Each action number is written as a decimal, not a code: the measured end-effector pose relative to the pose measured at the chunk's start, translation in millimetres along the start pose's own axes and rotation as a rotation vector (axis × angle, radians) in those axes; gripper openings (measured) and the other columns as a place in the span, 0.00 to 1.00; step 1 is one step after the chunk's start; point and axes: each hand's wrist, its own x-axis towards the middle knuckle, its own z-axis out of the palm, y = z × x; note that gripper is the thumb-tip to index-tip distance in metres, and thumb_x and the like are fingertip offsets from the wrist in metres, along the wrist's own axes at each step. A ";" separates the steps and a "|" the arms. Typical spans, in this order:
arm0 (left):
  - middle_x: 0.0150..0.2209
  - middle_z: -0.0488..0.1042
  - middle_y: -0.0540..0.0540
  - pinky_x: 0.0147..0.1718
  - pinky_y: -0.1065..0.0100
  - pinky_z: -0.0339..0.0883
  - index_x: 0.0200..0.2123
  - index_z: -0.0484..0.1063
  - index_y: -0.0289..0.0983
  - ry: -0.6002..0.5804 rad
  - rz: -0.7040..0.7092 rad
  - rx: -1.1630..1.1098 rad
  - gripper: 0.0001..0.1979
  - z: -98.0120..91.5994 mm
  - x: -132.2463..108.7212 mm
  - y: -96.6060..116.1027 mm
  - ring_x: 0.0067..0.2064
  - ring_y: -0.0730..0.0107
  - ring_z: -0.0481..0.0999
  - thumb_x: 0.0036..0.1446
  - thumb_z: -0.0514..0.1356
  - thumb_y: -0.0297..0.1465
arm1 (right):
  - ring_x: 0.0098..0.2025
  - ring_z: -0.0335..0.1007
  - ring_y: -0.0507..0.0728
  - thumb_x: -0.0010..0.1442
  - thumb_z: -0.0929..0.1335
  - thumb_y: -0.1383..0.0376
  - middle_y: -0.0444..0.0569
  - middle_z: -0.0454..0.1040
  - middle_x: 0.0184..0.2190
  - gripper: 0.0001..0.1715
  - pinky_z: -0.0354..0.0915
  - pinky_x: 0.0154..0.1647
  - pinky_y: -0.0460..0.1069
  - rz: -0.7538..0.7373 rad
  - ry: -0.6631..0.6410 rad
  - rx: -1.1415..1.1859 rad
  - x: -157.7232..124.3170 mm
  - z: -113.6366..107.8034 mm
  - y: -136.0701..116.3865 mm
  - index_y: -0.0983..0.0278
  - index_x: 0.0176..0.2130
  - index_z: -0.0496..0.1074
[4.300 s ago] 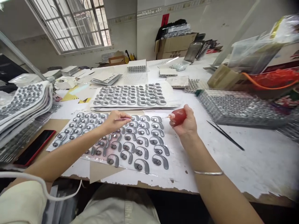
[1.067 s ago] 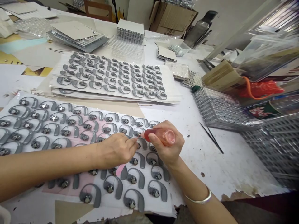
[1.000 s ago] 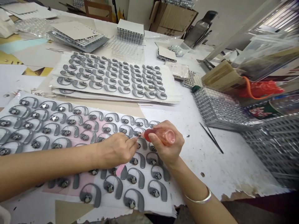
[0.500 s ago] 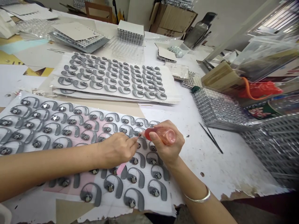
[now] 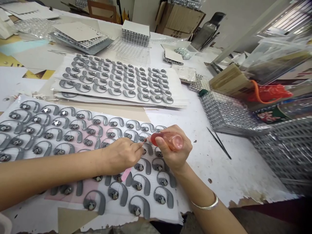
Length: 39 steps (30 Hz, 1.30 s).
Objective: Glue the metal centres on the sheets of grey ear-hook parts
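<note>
Working at the right side of the near white sheet (image 5: 117,213), the right hand (image 5: 179,148) wraps a translucent red squeeze bottle (image 5: 168,140) and the left hand (image 5: 123,155) pinches a slim pink tool (image 5: 126,174), one grey hook-shaped piece (image 5: 144,138) apparently underway, finished and outstanding ones indistinguishable.

Fingers of the right hand (image 5: 175,157) partly hide a translucent red plastic bottle (image 5: 169,141); its tip, beside fingers of the left hand (image 5: 123,156), is too small to read. Under these, a flat pink strip (image 5: 126,174) disappears. Far left, the edge cuts grey hook-shaped earpieces (image 5: 18,126).
</note>
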 end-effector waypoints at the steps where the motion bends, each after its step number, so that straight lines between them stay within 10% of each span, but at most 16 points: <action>1: 0.34 0.78 0.37 0.27 0.67 0.75 0.33 0.71 0.28 0.000 -0.002 -0.001 0.10 0.2 0.0 0.0 0.29 0.67 0.78 0.59 0.50 0.17 | 0.24 0.67 0.51 0.52 0.72 0.65 0.44 0.71 0.24 0.07 0.65 0.23 0.48 -0.006 -0.001 -0.004 0.0 -0.1 -0.1 0.63 0.32 0.70; 39: 0.32 0.75 0.40 0.31 0.66 0.74 0.34 0.69 0.31 -0.116 -0.068 -0.137 0.07 -3.1 0.9 -3.3 0.31 0.67 0.76 0.58 0.52 0.19 | 0.24 0.65 0.52 0.50 0.73 0.66 0.44 0.70 0.24 0.11 0.64 0.22 0.49 -0.067 0.023 -0.065 -3.7 -5.8 0.5 0.63 0.34 0.70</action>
